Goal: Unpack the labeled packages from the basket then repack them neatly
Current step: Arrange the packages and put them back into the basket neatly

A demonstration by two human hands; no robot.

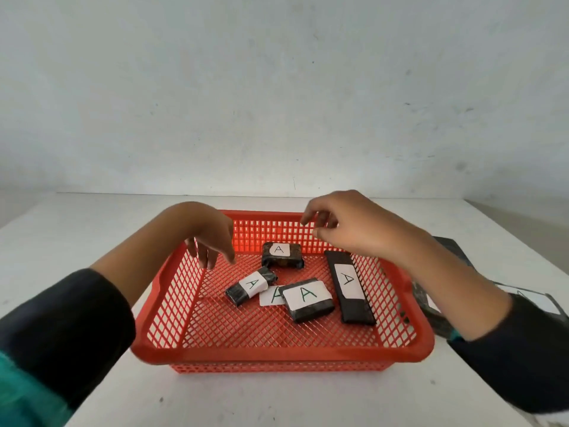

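Dark sleeves frame the near edge of the view on both sides. Between them, a red mesh basket [277,354] rests on a white table [61,229].

Inside the basket lie four dark wrapped packages, each bearing a white label marked "A":
- a small square package [281,255] at the far wall;
- a small tilted package [251,285] left of centre;
- a medium package [308,298] at centre;
- a long narrow package [349,286] along the right side.

A loose white label [271,295], also marked "A", lies on the basket floor, tucked between the tilted and medium packages.

Outside the basket, at the right, at least one larger dark package [529,300] with a white label lies on the table, mostly hidden by the right forearm.

The left hand [212,238] hovers over the far-left part of the basket, fingers pointing down, spread and empty. The right hand [345,224] hovers over the far rim, fingers loosely curled, holding nothing visible.

Judgement: unpacking appears to be under way and incomplete. Four packages remain to be removed, unless repacking has already begun; the view does not settle which.
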